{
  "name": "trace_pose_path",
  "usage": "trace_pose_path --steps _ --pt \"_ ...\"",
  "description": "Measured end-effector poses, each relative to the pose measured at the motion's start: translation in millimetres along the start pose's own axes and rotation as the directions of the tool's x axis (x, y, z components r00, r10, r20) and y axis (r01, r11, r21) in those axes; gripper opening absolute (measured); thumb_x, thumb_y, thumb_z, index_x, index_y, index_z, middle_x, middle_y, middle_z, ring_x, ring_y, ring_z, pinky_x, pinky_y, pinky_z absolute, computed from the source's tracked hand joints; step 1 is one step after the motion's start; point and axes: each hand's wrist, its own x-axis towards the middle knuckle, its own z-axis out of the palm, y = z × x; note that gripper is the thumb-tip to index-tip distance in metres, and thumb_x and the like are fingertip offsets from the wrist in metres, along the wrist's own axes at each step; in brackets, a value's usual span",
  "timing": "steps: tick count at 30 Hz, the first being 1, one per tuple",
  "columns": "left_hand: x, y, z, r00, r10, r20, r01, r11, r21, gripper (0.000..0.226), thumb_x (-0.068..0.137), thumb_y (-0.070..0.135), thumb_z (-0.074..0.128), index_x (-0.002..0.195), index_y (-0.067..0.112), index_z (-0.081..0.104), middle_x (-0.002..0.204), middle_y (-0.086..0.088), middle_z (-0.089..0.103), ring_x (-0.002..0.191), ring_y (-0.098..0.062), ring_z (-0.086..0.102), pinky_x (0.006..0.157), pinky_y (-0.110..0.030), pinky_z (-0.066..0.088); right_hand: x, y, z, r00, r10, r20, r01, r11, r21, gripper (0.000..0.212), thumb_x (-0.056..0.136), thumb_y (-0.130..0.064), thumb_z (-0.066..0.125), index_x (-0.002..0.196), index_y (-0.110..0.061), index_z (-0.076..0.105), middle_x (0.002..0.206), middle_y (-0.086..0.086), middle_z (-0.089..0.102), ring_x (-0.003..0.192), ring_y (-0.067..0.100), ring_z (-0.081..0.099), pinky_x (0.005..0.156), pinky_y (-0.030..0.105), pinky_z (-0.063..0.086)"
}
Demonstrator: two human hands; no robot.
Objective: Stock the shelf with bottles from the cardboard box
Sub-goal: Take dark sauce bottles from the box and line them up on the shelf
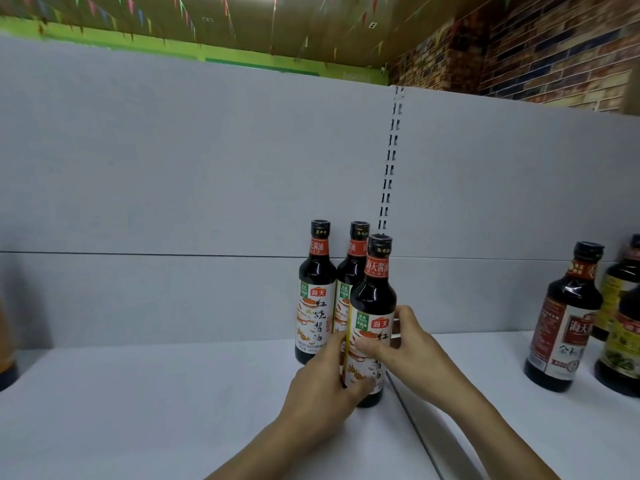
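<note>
Three dark soy sauce bottles with white, red and green labels stand upright on the white shelf. Two are at the back: the left back bottle and the right back bottle, partly hidden. The front bottle stands just ahead of them, and both hands hold it. My left hand wraps its lower left side, thumb across the label. My right hand grips its right side, thumb on the label front. The cardboard box is out of view.
Other dark sauce bottles stand on the neighbouring shelf section at the right. A seam divides the two shelf boards. A grey back panel with a slotted upright rises behind. Part of an orange-brown bottle shows at the left edge.
</note>
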Motion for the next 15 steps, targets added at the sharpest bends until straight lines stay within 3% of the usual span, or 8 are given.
trace_pose_path --steps 10,15 --pt "6.4 -6.2 10.6 0.995 0.024 -0.1 -0.024 1.0 -0.004 0.062 0.088 0.055 0.073 0.139 0.051 0.038 0.126 0.03 0.058 0.11 -0.004 0.064 0.097 -0.027 0.057 3.0 17.9 3.8 1.0 -0.001 0.022 0.001 1.0 0.022 0.054 0.084 -0.039 0.082 0.121 -0.036 0.043 0.117 -0.024 0.064 0.101 -0.011 0.062 0.064 0.007 0.049" --pt "10.6 -12.7 16.0 0.992 0.031 -0.119 -0.031 1.0 0.005 0.062 0.086 0.061 0.071 0.137 0.055 0.036 0.124 0.036 0.056 0.111 0.001 0.062 0.097 -0.026 0.056 2.7 24.8 8.3 0.999 -0.026 0.044 0.023 0.997 0.073 0.047 0.089 -0.039 0.076 0.12 -0.046 0.041 0.114 -0.032 0.063 0.095 -0.022 0.061 0.065 0.004 0.05"
